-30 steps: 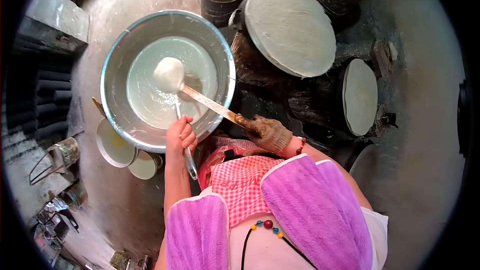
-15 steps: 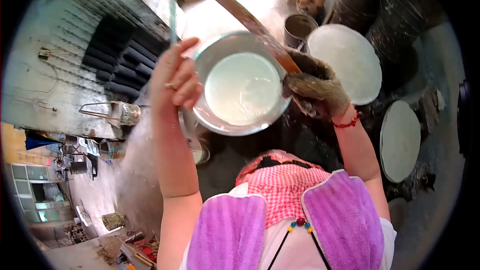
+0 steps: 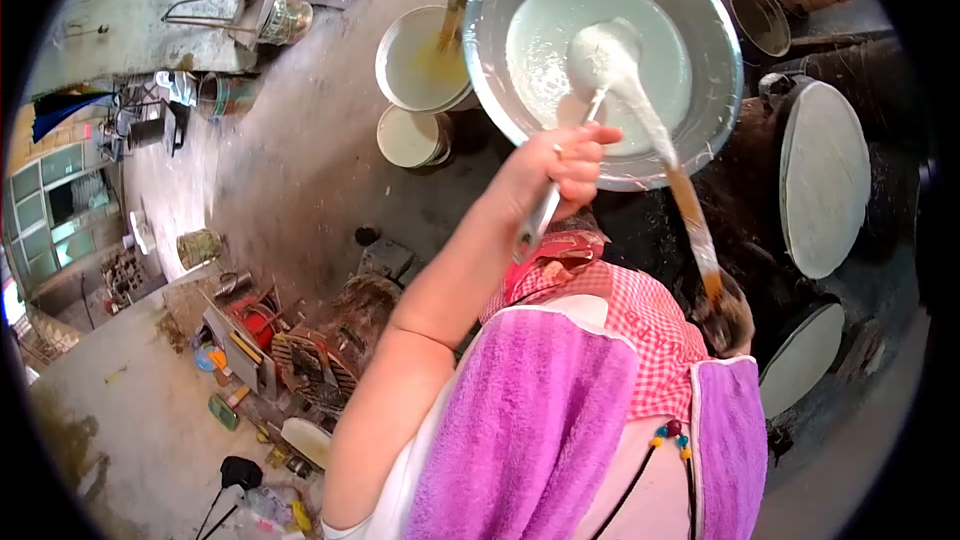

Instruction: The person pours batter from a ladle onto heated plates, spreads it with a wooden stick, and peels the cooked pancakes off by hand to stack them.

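Observation:
A wide metal basin point(image 3: 478, 60) holds pale, milky liquid point(image 3: 545, 30). My right hand point(image 3: 728, 318), in a dirty, stained glove, is closed round the end of a long wooden-handled ladle point(image 3: 685, 205). The ladle's bowl, thickly coated in the same pale stuff, lies over the liquid. My left hand point(image 3: 562, 172), bare with a ring, grips a metal-handled tool point(image 3: 538, 225) just above the basin's near rim. Its thin far end reaches to the coated ladle bowl, and its working tip is hidden there.
Left of the basin stand a bucket point(image 3: 385, 75) of yellowish liquid with a wooden stick point(image 3: 456, 0) in it, and a smaller pail point(image 3: 440, 145). Pale round-topped drums point(image 3: 825, 180) line the right side. A dark bucket point(image 3: 757, 18) stands behind. Tools clutter the lower left.
The ladle has come down from high at upper left to over the basin. My right hand has drawn back toward my body; my left hand has moved over the rim. The view has shifted.

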`<act>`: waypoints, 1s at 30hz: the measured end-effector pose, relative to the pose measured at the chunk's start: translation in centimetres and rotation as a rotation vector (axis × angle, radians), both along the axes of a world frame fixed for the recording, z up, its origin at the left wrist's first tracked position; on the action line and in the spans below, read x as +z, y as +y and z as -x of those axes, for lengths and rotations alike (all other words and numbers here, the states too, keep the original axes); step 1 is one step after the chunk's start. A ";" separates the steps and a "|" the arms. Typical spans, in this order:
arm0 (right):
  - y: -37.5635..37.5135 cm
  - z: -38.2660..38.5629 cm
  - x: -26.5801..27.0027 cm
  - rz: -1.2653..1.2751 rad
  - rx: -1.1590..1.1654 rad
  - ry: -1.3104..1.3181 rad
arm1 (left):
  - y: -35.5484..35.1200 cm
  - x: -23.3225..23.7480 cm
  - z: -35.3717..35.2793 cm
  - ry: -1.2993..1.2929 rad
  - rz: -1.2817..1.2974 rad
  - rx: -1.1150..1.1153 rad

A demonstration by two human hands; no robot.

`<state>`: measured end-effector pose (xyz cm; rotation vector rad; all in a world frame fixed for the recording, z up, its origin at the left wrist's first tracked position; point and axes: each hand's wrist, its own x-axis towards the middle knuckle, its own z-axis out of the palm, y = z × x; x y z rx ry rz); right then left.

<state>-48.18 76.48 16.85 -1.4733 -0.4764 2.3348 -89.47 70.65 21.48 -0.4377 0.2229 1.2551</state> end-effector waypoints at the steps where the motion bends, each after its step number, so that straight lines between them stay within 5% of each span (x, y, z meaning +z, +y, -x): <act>1: 0.1 0.1 0.4 -0.090 -0.020 -0.236 | -0.1 0.3 -0.4 0.175 -0.026 -0.008; 2: 0.2 0.6 2.0 -0.125 -0.039 -0.106 | -0.1 1.7 -1.0 0.472 -0.034 -0.041; 3: 0.2 1.9 4.4 -0.164 -0.063 0.018 | -0.2 1.5 -0.9 0.459 -0.037 -0.046; 5: 1.7 4.9 6.5 -0.366 0.014 0.008 | 0.2 0.4 -1.5 0.946 0.003 -0.228; 6: 1.9 7.7 8.4 -0.501 0.048 -0.240 | 0.7 -1.0 -1.4 1.111 0.083 -0.300; 8: 2.2 11.2 9.8 -0.832 0.045 -0.385 | 1.7 -2.8 0.6 0.889 0.050 -0.410; 10: 2.6 13.3 10.7 -0.905 -0.027 -0.422 | 3.1 -5.0 3.5 0.473 0.118 -0.400; 11: 2.8 14.2 11.2 -0.974 -0.018 -0.432 | 3.0 -6.3 4.3 0.475 0.089 -0.401; 14: 2.5 13.2 9.7 -0.975 -0.043 -0.330 | 2.5 -5.4 4.5 0.586 0.136 -0.492; 16: 1.5 12.4 10.0 -0.602 -0.026 -0.394 | 2.1 -4.3 4.1 0.879 0.115 -0.522; 21: -4.5 7.1 6.8 -0.565 -0.220 -0.539 | 2.6 -1.6 2.1 1.083 0.121 -0.723; 23: -7.1 5.2 6.8 -0.333 -0.390 -0.460 | 3.2 -0.5 0.3 1.184 0.098 -0.810; 30: -20.9 0.5 1.6 -0.409 -1.153 -0.156 | 9.0 3.0 -11.1 1.041 -0.328 -1.420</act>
